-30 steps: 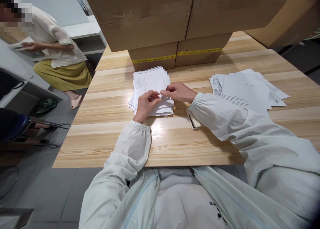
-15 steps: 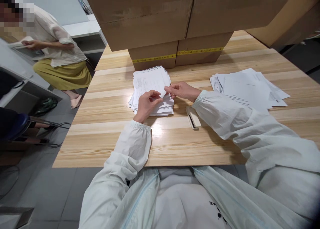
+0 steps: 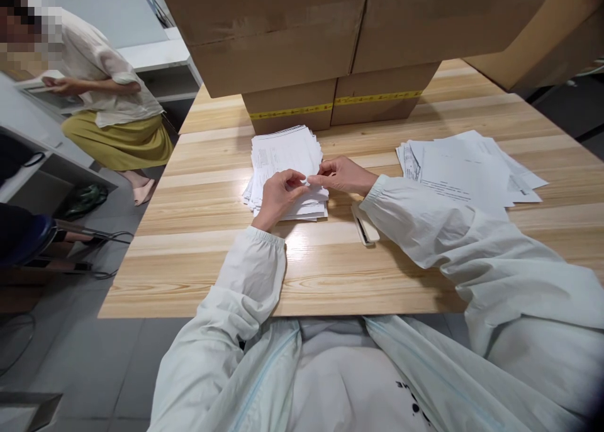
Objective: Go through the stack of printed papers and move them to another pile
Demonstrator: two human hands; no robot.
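Note:
A stack of printed white paper sheets (image 3: 283, 152) lies on the wooden table, its edges uneven. Over the near right part of the stack, my left hand (image 3: 278, 196) has its thumb and fingers curled together at the edge of the top sheet. My right hand (image 3: 343, 175) pinches that sheet's near right corner, fingertips almost meeting the left ones. The fingers partly hide the corner. Beside my right cuff, a cream stapler (image 3: 364, 224) rests on the table, apart from both hands.
A second, fanned pile of papers (image 3: 465, 168) lies to the right, partly under my right sleeve. Large stacked cardboard boxes (image 3: 292, 36) stand behind the stack. A seated person (image 3: 113, 86) is at the left, beyond the table (image 3: 189, 262).
My right hand has shifted slightly left, and its fingertips have closed in toward my left hand at the corner of the sheet. The lifted corner shows less. The stapler and piles stay in place.

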